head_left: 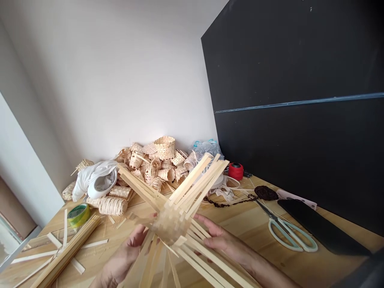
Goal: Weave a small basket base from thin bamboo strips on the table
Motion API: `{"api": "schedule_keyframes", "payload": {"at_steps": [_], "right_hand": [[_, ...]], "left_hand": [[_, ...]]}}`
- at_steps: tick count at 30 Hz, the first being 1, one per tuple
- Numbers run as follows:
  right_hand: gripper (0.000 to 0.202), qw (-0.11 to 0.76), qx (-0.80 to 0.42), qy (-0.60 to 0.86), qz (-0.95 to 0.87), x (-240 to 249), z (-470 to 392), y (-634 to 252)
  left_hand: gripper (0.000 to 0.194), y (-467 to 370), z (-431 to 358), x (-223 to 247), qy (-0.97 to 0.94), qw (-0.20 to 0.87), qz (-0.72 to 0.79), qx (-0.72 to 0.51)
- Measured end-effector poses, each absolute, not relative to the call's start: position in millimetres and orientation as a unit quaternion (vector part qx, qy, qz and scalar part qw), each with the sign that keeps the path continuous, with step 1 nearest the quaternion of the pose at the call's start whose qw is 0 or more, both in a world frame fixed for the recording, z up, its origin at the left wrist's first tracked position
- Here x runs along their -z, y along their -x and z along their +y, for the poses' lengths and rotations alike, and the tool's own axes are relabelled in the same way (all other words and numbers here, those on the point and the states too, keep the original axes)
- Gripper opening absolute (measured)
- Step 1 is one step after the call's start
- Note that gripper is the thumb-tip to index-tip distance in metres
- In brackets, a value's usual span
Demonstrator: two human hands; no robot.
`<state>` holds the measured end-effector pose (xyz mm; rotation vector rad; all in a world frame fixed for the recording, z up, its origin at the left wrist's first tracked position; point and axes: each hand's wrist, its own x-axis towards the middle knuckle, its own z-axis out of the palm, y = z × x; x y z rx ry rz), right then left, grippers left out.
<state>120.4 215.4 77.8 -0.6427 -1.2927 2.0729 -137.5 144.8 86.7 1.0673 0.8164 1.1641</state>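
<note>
Between my hands is a woven wood-strip piece (pixel 172 224), its checkered centre blurred and its long pale strips fanning out in several directions. My left hand (pixel 130 250) grips its left edge, with the thumb and fingers closed near the woven centre. On the right side, my right hand (pixel 220 240) holds the strips between thumb and fingers, some fingertips showing beneath them. The piece is raised above the wooden table (pixel 258 256), with strips pointing up, down and toward the lower right.
Small woven baskets (pixel 165 148) are piled at the back, beside a white cloth (pixel 96 178). Green tape (pixel 78 215) and a strip bundle (pixel 70 250) lie left. Scissors (pixel 292 235), a black flat object (pixel 321 226), red thread (pixel 236 171) and dark cord (pixel 266 193) are right.
</note>
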Motion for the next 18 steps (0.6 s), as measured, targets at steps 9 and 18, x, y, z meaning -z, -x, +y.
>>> {"api": "schedule_keyframes", "payload": {"at_steps": [9,18], "right_hand": [[0.065,0.352,-0.705,0.222,-0.574,-92,233,-125],[0.061,0.352,-0.65,0.221,-0.636,-97,240,-127]], "left_hand": [[0.046,149,164,-108,-0.357,0.675,0.297,-0.573],[0.05,177,177,-136,-0.41,0.678,0.33,-0.513]]}}
